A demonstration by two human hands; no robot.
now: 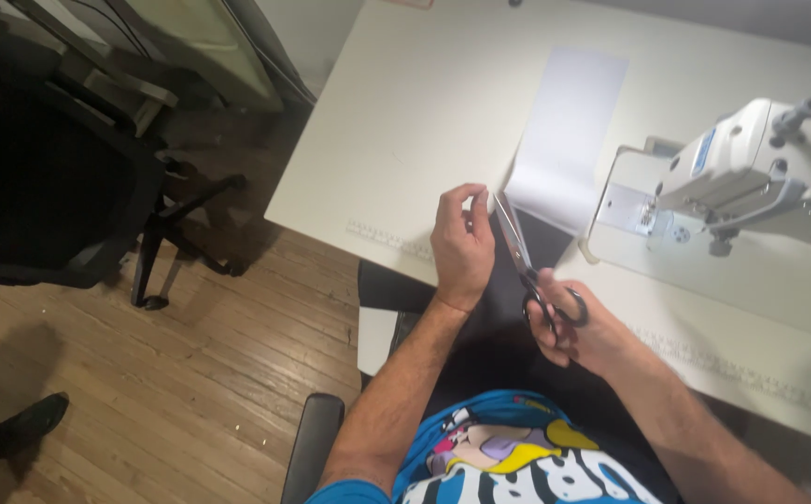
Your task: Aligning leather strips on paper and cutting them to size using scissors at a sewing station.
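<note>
Head view | left hand (462, 245) pinches something small, too fine to tell, at the table (405, 121) edge | right hand (581, 338) grips scissors (528, 266), blade tips beside those fingers | best: keep it taut, fingertips off the blades.

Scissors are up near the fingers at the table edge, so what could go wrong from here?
1. The scissors in the right hand have their blades right beside the left hand, whose pinching fingertips could get nicked.
2. The white sheet hangs over the table edge and might slip off.
3. The sewing machine stands close to the right forearm, which could bump it.
</note>
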